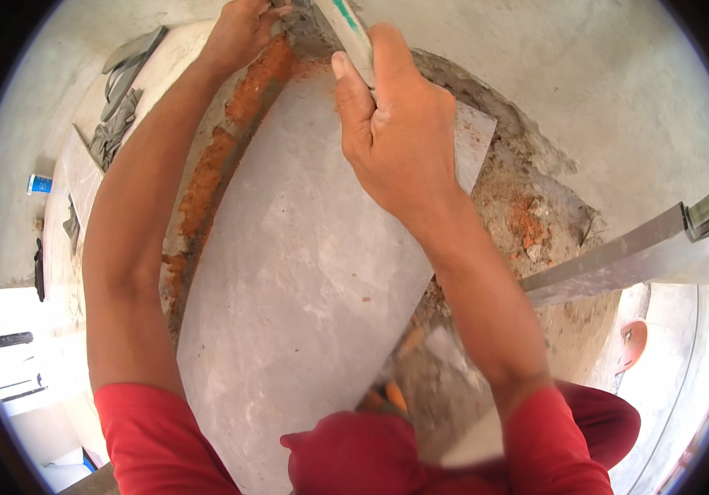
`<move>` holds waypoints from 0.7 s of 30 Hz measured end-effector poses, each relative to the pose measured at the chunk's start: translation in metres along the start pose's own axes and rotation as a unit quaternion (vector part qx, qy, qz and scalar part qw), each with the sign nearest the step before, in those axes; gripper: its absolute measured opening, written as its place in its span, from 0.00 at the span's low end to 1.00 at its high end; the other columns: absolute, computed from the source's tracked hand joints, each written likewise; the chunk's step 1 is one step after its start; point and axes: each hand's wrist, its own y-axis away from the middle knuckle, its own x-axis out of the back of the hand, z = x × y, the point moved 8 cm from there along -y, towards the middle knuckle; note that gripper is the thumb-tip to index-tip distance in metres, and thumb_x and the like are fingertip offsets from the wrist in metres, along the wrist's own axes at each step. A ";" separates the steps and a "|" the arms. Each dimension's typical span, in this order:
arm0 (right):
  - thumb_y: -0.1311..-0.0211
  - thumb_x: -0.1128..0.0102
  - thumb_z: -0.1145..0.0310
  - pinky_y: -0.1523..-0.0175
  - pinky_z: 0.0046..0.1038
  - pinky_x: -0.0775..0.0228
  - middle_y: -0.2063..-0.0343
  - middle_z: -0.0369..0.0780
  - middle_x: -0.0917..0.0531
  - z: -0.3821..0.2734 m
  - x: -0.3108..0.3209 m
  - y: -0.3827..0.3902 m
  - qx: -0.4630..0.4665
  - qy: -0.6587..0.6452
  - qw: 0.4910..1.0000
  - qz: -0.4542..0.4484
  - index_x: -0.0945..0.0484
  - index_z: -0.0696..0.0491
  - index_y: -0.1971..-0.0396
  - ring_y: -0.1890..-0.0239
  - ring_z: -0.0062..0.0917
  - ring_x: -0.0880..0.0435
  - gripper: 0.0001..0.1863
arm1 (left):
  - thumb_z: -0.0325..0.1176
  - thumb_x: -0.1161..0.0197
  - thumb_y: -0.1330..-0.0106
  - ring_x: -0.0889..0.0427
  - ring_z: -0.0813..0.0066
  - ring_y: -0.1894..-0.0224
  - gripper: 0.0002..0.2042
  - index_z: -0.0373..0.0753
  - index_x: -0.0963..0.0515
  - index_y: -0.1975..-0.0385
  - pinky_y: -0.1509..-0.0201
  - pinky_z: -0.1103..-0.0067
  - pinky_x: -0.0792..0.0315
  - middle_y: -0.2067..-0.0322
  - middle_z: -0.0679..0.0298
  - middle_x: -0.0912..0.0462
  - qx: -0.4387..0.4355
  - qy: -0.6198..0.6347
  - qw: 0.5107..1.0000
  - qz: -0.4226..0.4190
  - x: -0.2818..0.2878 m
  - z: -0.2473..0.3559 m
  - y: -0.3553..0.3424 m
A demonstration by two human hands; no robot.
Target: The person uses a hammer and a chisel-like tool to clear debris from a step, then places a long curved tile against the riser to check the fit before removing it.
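Note:
My right hand is wrapped round a pale, squared handle with a green mark, raised above a large grey marbled tile. The handle's far end runs out of the picture at the top. My left hand reaches to the wall corner, its fingers curled closed. What they hold, if anything, I cannot make out. Beside the tile's left edge, below that hand, runs a rough chipped groove of exposed orange brick. Orange dust lies near the tile's far end.
Broken mortar and rubble lie along the tile's right side. A long flat metal bar slants in from the right. At the left are a pair of sandals, a crumpled grey cloth and a small blue container. A bare wall stands ahead.

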 end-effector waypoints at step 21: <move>0.26 0.41 0.71 0.80 0.32 0.35 0.87 0.42 0.30 0.009 0.025 0.031 -0.002 -0.071 0.995 0.075 0.34 0.54 0.65 0.86 0.29 0.26 0.10 | 0.26 0.39 0.31 0.15 0.48 0.60 0.05 0.31 0.21 0.61 0.56 0.66 0.22 0.63 0.47 0.17 -0.082 -0.137 0.986 -0.043 0.010 0.016 0.000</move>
